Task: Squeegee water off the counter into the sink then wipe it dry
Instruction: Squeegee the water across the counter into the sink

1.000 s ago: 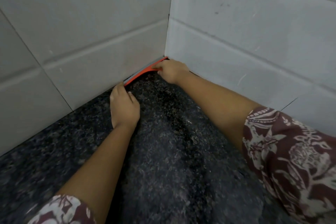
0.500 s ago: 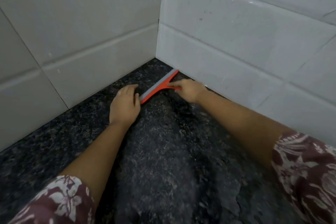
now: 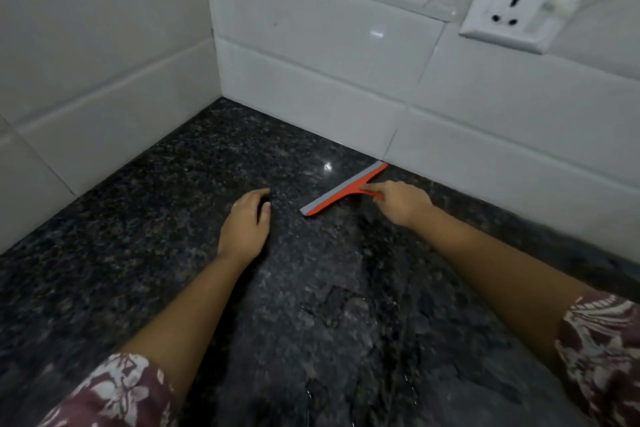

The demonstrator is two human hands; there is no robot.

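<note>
the squeegee lies with its grey blade along the dark speckled worktop, its red frame behind the blade. the far end of the blade touches, or all but touches, the foot of the right-hand tiled wall, and the near end points out toward the middle of the worktop. it sits well out from the back corner where the two walls meet.

the right hand is closed round the squeegee's short red handle, the fingers curled over it with a little red showing past them. the forearm runs back to the lower right, ending in a maroon sleeve with a white flower print.

the left hand rests palm down on the worktop just to the left of the blade's near end, apart from it. its fingers are loosely bent and hold nothing. its sleeve at the lower left has the same print.

nearer the viewer, between the two forearms, the stone carries a thin patchy film of water with ragged edges and a few bright glints. the strip of worktop between the blade and the back corner looks darker and more even.

the left-hand tiled wall is white like the other. high on the right-hand wall sits a white power socket, with a dark gap above its plate.
</note>
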